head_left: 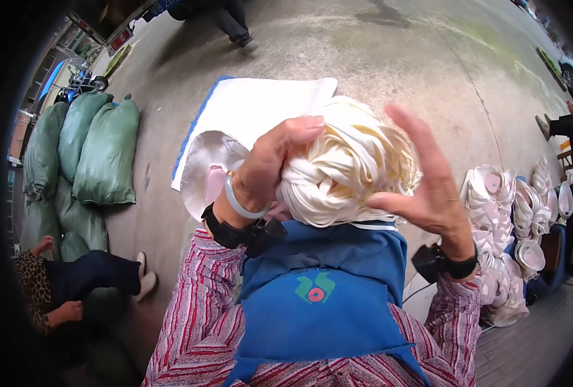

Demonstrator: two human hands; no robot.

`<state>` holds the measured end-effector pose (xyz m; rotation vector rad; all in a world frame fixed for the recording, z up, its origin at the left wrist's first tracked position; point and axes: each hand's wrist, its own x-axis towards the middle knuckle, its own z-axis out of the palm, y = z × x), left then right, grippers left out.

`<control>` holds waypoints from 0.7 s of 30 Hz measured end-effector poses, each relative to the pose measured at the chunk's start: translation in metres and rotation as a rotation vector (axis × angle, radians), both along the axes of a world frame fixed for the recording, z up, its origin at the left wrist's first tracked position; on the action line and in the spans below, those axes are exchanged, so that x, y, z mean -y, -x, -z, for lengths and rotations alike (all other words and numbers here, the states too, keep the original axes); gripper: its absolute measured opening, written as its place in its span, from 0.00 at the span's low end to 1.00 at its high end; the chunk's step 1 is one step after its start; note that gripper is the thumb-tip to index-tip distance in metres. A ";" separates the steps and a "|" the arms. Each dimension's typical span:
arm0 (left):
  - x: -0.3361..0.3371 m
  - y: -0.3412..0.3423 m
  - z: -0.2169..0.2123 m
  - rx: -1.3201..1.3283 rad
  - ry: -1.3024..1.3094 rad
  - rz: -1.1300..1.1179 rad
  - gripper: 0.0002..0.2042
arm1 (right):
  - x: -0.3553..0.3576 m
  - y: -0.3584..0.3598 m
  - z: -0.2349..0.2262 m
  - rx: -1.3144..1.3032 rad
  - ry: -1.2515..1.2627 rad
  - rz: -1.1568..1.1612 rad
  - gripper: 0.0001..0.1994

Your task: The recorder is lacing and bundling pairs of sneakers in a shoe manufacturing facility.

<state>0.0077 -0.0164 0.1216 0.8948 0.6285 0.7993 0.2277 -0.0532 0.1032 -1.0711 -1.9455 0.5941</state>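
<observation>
A thick bundle of cream-white fabric strips [347, 164], looped and tangled into a ball, is held up above my lap. My left hand [264, 161] is closed on its left side, thumb along the top; the other fingers are mostly hidden. On the right, my right hand [431, 187] is spread wide around the bundle, its thumb against or just in front of the lower strips. Beside my left wrist lies a shiny white cup-shaped fabric piece [199, 155] with a pink patch inside. Below the bundle, a blue apron [312, 316] covers my lap.
A white sheet with a blue edge [260, 100] lies beyond the bundle. Several full green sacks [109, 155] are heaped at left, near a seated person [93, 274]. White and pink fabric pieces [493, 219] are piled at right. Another person's leg [235, 22] shows at the top.
</observation>
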 end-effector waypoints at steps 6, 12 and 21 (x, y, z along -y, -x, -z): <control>0.002 -0.002 -0.005 -0.040 -0.072 0.096 0.21 | -0.021 0.014 0.012 -0.184 0.127 -0.159 0.33; -0.005 -0.003 0.008 -0.175 -0.410 -0.183 0.32 | -0.023 0.013 -0.023 -0.435 0.162 0.241 0.14; 0.016 0.004 -0.001 -0.705 -0.896 -0.348 0.30 | -0.028 0.019 -0.036 -0.175 0.007 0.358 0.12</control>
